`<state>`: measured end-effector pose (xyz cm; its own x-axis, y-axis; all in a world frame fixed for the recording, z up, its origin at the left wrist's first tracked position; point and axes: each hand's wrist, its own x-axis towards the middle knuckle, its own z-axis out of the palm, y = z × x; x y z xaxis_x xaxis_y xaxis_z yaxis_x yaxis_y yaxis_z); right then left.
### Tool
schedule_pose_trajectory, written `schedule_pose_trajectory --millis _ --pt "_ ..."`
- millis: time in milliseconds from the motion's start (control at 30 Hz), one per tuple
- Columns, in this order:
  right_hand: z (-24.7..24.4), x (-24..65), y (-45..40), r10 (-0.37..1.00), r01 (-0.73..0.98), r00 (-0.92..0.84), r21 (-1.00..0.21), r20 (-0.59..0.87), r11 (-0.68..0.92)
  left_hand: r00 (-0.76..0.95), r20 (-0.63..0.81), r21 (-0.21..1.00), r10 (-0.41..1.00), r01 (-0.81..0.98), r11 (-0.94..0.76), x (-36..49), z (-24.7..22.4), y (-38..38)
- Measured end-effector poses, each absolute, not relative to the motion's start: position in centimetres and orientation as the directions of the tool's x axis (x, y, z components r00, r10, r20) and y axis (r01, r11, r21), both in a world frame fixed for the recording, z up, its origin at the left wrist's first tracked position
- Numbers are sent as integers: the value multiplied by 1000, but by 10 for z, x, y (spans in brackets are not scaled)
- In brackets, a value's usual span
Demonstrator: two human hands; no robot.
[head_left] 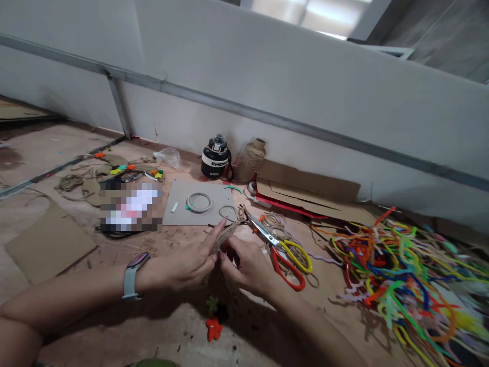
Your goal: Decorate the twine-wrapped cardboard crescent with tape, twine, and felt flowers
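A curved, brown twine-wrapped piece is held in front of me over the table. My left hand grips it from the left, thumb pressed against its lower part and fingers stretched along it. From the other side, my right hand pinches its lower edge, fingers curled; the fingertips are partly hidden. Just beyond my right hand lie scissors with silver blades and red and yellow handles, blades nearly closed. Below my hands are an orange flower-shaped piece and a dull green one.
Grey board carries a tape roll. Behind stand a black bottle and twine spool. Colourful pipe cleaners heap at right, near folded cardboard. Left are a cardboard sheet and a pixelated item.
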<state>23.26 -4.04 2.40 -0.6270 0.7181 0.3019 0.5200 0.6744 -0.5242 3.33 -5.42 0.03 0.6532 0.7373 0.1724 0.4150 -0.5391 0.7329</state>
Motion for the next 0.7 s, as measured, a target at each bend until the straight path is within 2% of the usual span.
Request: schedule_pose_trajectory --millis 233,700 --pt "26 232 -42 704 502 -643 -529 302 685 704 117 706 700 438 -557 31 13 -54" --pt "26 226 -46 697 508 -639 -503 325 700 693 206 678 691 408 -611 35 9 -57"
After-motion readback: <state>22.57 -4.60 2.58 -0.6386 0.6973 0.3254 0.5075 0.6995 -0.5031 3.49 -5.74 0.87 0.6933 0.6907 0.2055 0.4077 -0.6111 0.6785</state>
